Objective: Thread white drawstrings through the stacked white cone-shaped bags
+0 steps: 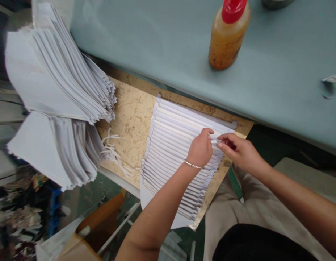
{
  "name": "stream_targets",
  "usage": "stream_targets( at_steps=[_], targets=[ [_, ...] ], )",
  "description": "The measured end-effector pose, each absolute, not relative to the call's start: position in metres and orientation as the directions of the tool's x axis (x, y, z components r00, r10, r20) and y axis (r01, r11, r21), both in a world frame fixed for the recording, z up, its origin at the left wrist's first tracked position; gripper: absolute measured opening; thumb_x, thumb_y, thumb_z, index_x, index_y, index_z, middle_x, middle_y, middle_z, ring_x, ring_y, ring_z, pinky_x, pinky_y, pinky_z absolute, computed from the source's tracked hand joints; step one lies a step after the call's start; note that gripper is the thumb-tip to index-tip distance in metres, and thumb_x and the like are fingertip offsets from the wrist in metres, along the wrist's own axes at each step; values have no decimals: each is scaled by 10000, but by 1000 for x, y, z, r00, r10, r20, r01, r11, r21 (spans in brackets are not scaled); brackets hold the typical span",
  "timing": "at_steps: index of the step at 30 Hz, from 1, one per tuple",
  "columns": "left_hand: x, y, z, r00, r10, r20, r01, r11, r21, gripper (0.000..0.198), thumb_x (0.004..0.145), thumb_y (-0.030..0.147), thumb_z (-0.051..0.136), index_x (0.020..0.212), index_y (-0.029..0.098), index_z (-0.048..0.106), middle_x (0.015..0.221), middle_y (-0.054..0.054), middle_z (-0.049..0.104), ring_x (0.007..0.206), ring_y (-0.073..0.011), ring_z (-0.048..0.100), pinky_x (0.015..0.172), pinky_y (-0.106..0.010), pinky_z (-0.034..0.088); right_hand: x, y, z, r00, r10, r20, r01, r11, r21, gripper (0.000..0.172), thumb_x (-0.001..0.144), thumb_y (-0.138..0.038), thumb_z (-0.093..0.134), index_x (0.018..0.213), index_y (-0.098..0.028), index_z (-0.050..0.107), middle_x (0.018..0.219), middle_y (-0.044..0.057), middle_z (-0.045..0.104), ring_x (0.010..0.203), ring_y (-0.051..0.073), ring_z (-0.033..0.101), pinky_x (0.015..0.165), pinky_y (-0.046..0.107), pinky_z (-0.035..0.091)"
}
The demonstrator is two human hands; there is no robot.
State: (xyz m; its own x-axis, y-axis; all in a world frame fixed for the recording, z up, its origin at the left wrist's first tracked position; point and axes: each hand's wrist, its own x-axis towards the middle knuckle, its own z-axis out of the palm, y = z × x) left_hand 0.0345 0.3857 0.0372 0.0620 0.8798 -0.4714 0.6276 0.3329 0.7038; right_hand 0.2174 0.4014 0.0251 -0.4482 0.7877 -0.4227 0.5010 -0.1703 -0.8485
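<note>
A fanned row of white folded paper pieces (170,152) lies on a chipboard panel (132,119) in front of me. My left hand (200,148), with a thin bangle on the wrist, is closed in a pinch on the edge of one white piece near the top right of the fan. My right hand (237,150) meets it from the right, fingers pinched on the same paper edge. Both hands rest over the fan's right side, fingertips almost touching.
Two tall stacks of white paper bags (62,79) with cord handles (110,148) sit at the left. A glue bottle with a red cap (229,34) stands on the grey-green table (279,72) behind. A cardboard box (86,235) lies below.
</note>
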Motion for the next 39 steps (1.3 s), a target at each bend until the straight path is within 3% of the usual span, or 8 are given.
stream_targets(
  at_steps=[8,14,17,24,31,34,37,39],
  targets=[
    [39,361,45,158,855,-493,583,323,746,311,915,187,368,1208,179,472,989,-80,638,889,-188,613,799,-298,466,205,398,23,-494,660,-566,305,-478,-824,303,798,-470,657,807,-185,555,665,-14,522,587,115,457,530,237,355],
    [24,356,37,212,796,-567,471,425,773,170,908,317,480,847,196,583,765,-5,635,722,-135,582,674,-229,439,221,404,20,-395,738,-547,401,-398,-825,308,832,-482,626,915,-186,629,860,53,646,726,159,565,625,273,441],
    [27,356,39,225,797,-560,401,448,799,188,933,330,441,880,197,564,733,10,615,684,-118,561,658,-219,426,217,405,27,-435,675,-595,366,-471,-803,412,864,-538,581,1081,-192,634,975,72,672,800,177,600,663,283,467],
    [33,355,40,182,806,-564,315,495,810,209,953,346,399,1061,195,495,678,37,583,622,-114,547,632,-228,415,210,403,28,-506,587,-632,319,-553,-770,441,796,-613,644,749,-175,607,691,28,606,626,129,524,579,246,429],
    [22,350,37,207,777,-594,559,404,724,238,913,360,471,831,196,622,651,25,591,604,-117,513,576,-223,370,237,401,15,-432,723,-539,508,-299,-808,278,911,-419,542,974,-182,674,816,43,645,734,174,581,664,287,457],
    [28,351,39,222,804,-551,614,324,720,243,926,334,441,875,210,644,722,18,641,671,-131,563,623,-229,397,236,399,19,-471,826,-309,520,-23,-854,315,921,-315,520,1191,-200,634,1091,68,655,958,216,604,844,350,470],
    [35,354,42,268,819,-508,682,211,700,241,936,302,416,900,218,639,805,6,677,739,-146,604,672,-244,417,230,398,24,-641,758,-121,472,265,-841,300,913,-259,536,1196,-217,627,1171,70,633,1102,244,555,956,406,409],
    [38,355,45,291,813,-504,745,138,653,250,945,301,398,897,216,628,828,-6,685,759,-161,618,671,-260,419,226,396,25,-697,700,-155,504,325,-800,215,919,-240,526,1090,-210,654,1046,66,660,1019,240,573,895,399,414]
  ],
)
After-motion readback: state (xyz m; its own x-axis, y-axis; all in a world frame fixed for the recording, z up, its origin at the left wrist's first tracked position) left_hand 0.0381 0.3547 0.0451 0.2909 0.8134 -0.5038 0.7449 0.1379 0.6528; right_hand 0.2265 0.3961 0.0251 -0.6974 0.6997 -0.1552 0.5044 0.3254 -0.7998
